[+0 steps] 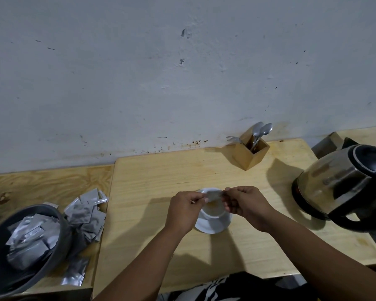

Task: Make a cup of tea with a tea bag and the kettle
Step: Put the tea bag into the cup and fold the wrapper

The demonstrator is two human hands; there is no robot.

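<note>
A white cup (215, 210) stands on a white saucer (211, 226) in the middle of the wooden table. Just above the cup, my left hand (183, 208) and my right hand (245, 203) both pinch a small silver tea bag sachet (214, 195) by its two ends. The hands hide part of the cup's rim. A steel and black electric kettle (343, 183) sits on its base at the right, apart from both hands.
A grey bowl (0, 253) filled with silver sachets sits at the lower left, with several loose sachets (87, 211) beside it. A wooden cutlery holder (251, 152) with spoons and a fork stands by the wall. The table's front edge (204, 285) lies close to my body.
</note>
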